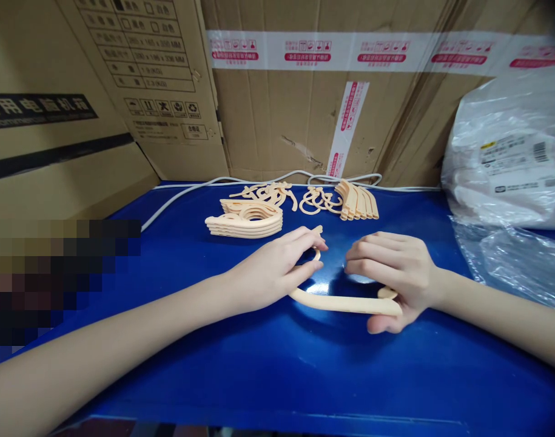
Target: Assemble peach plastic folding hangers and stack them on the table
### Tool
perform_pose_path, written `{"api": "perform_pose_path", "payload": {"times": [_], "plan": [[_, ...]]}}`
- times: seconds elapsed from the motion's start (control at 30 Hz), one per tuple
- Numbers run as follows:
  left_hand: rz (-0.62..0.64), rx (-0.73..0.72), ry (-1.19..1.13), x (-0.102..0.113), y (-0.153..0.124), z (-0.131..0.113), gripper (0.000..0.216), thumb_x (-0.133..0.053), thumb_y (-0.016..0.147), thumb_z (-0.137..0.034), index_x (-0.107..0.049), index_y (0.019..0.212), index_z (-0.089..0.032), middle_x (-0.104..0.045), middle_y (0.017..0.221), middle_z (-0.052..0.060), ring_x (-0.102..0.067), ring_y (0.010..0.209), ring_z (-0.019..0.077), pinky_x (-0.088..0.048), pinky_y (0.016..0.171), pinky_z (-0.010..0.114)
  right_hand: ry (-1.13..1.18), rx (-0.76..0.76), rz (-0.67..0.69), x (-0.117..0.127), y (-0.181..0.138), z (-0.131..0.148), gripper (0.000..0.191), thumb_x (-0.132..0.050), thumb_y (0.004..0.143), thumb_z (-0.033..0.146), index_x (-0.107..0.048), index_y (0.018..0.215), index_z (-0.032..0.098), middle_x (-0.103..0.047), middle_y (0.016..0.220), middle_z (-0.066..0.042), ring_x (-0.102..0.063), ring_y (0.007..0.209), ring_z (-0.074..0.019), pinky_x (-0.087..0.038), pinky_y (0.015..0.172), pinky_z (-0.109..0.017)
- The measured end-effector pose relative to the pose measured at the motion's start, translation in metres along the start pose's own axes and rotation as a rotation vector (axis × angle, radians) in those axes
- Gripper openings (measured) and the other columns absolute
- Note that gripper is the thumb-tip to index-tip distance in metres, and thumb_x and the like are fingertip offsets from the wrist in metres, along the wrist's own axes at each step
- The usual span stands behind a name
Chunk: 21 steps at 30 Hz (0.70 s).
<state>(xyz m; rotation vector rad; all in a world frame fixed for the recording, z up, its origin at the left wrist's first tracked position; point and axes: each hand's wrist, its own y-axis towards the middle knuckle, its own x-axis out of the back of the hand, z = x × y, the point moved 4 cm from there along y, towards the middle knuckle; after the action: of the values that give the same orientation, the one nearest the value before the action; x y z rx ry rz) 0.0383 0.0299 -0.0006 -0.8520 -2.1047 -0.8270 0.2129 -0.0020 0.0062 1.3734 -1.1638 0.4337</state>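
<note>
Hands: left hand (277, 267) and right hand (395, 273) were close together, low over the blue table (259, 370), both gripping one peach hanger (341, 303).
Left hand: fingers were closed on the hook end, fingertips touching the small hook.
Right hand: fingers were curled over the other end of the bar, thumb under it.
Hanger: it was at the table's middle, between the two hands, its curved bar toward the person.
Flat stack (245, 220): same peach pieces, piled behind the left hand.
Loose hooks (316, 200): scattered further back.
Upright row (356, 201): pieces stood on edge, just beside the hooks.
Cable (177, 197): white, along the far edge.
Plastic bag (509, 164): at the right side.
Cardboard boxes (281, 109): behind everything.
</note>
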Motion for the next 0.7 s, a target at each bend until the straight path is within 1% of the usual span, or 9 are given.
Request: {"api": "perform_pose_path", "payload": {"times": [0.1,0.17,0.27,0.4,0.5,0.6,0.7], "plan": [[-0.004,0.015,0.026,-0.0004,-0.0002,-0.0002,0.021,-0.044,0.098,-0.025,-0.053,0.116,-0.018,-0.054,0.127,0.009,-0.048,0.126,0.0204,-0.037,0.107,0.035,0.026,-0.002,-0.023,0.0006,0.0009,-0.0005,0.053,-0.032,0.091,0.065,-0.056,0.090,0.017,-0.065,0.085,-0.009,-0.059,0.076,-0.0183,-0.043,0.062,-0.031],[-0.006,0.020,0.035,-0.0005,-0.0003,-0.0006,0.021,-0.043,0.098,-0.025,-0.053,0.116,-0.018,-0.055,0.126,0.009,-0.049,0.124,0.0206,-0.038,0.105,0.035,0.026,-0.003,-0.034,0.0006,0.0010,-0.0010,0.053,-0.034,0.091,0.064,-0.057,0.091,0.017,-0.065,0.087,-0.010,-0.060,0.079,-0.0198,-0.045,0.064,-0.032],[-0.009,0.025,0.043,-0.0002,-0.0007,-0.0009,0.022,-0.041,0.099,-0.026,-0.053,0.116,-0.019,-0.056,0.125,0.008,-0.051,0.121,0.0203,-0.040,0.103,0.035,0.010,-0.009,-0.044,0.0007,0.0007,-0.0017,0.052,-0.035,0.090,0.064,-0.057,0.091,0.016,-0.065,0.087,-0.011,-0.060,0.078,-0.0208,-0.047,0.064,-0.034],[-0.008,0.028,0.056,-0.0006,-0.0011,-0.0001,0.023,-0.039,0.100,-0.026,-0.053,0.117,-0.019,-0.053,0.132,0.009,-0.048,0.126,0.0212,-0.038,0.105,0.035,-0.017,0.002,-0.048,0.0008,-0.0008,-0.0012,0.047,-0.036,0.092,0.058,-0.056,0.092,0.016,-0.065,0.085,-0.011,-0.060,0.074,-0.0211,-0.047,0.062,-0.034],[-0.005,0.032,0.067,-0.0017,-0.0011,0.0012,0.024,-0.039,0.100,-0.026,-0.052,0.119,-0.018,-0.053,0.132,0.010,-0.047,0.128,0.0217,-0.037,0.106,0.035,-0.005,0.055,-0.043,-0.0009,-0.0025,0.0011,0.035,-0.042,0.092,0.047,-0.055,0.096,0.015,-0.065,0.084,-0.011,-0.060,0.072,-0.0198,-0.049,0.061,-0.033],[-0.007,0.038,0.072,-0.0023,-0.0011,0.0027,0.023,-0.040,0.099,-0.025,-0.053,0.118,-0.018,-0.056,0.128,0.009,-0.049,0.126,0.0213,-0.039,0.104,0.035,0.072,0.100,-0.049,-0.0028,-0.0025,0.0047,0.022,-0.048,0.090,0.032,-0.054,0.102,0.015,-0.065,0.086,-0.011,-0.063,0.078,-0.0189,-0.051,0.063,-0.030],[-0.021,0.037,0.072,-0.0019,-0.0013,0.0039,0.022,-0.040,0.099,-0.025,-0.053,0.116,-0.018,-0.057,0.125,0.008,-0.051,0.122,0.0205,-0.040,0.101,0.033,0.208,0.038,-0.057,-0.0033,0.0012,0.0076,0.021,-0.051,0.084,0.019,-0.053,0.105,0.017,-0.067,0.090,-0.009,-0.065,0.085,-0.0181,-0.053,0.067,-0.029]]}}
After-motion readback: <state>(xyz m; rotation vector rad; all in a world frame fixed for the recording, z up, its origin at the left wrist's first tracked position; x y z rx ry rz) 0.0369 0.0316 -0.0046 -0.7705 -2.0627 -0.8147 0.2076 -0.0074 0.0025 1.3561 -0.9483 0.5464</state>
